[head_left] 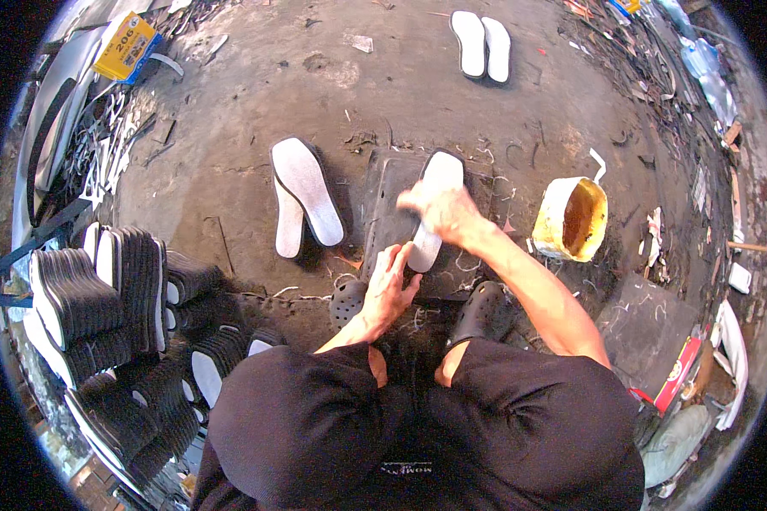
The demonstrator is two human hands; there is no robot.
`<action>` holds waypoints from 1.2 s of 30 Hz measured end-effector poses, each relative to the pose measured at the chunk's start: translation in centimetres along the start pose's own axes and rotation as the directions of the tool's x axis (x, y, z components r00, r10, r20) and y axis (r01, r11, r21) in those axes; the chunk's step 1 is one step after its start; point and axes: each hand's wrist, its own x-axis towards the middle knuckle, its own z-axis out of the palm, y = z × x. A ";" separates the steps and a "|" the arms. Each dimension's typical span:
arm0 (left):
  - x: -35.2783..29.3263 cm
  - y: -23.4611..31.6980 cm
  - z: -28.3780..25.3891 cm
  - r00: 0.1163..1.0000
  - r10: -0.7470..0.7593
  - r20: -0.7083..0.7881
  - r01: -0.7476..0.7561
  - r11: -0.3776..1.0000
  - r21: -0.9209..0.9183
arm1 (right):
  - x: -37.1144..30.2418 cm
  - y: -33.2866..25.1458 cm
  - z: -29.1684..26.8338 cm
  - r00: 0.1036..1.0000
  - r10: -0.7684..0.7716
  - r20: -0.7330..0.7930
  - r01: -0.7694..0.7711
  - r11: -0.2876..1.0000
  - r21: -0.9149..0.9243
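Note:
A white-topped shoe sole [442, 176] with a dark edge lies on a dark flat board [389, 189] in front of me. My left hand [389, 285] holds its heel end, with the fingers along the left edge and the thumb by the heel. Across the middle of the same sole lies my right hand [446, 213], its fingers smeared by motion; whether they hold anything is hidden. Left of the board, two white soles [311, 192] rest on the ground, one partly over the other.
Far off on the ground lies another pair of white soles [483, 47]. A yellowish tub [562, 223] with brown residue inside stands right of the board. Stacked soles [81, 294] pile up at lower left. A yellow-blue box [126, 48] sits at far left, above scattered strips [115, 145].

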 end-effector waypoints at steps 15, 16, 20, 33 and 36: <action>2.1 -1.4 -5.2 0.890 -0.379 -0.253 0.276 0.890 -0.362 | -10.7 -12.7 3.5 0.965 0.262 -0.013 -0.251 0.939 0.233; 2.2 -1.3 -4.8 0.901 -0.369 -0.229 0.269 0.889 -0.372 | -11.4 -12.3 3.3 0.914 0.401 -0.059 -0.357 0.866 0.349; 2.4 0.7 -1.5 0.986 -0.131 -0.105 0.115 0.982 -0.147 | -10.8 -8.8 -7.2 0.569 0.802 -0.182 -0.540 0.531 0.652; 18.3 2.6 -1.5 0.885 0.011 -0.465 -0.029 0.999 -0.031 | -23.8 -6.4 -14.0 0.437 0.845 -0.307 -0.894 0.446 -0.045; 32.7 2.8 -1.5 0.888 -0.069 -0.455 0.000 0.989 -0.150 | -23.1 -6.2 -15.4 0.382 0.861 -0.335 -0.907 0.420 0.045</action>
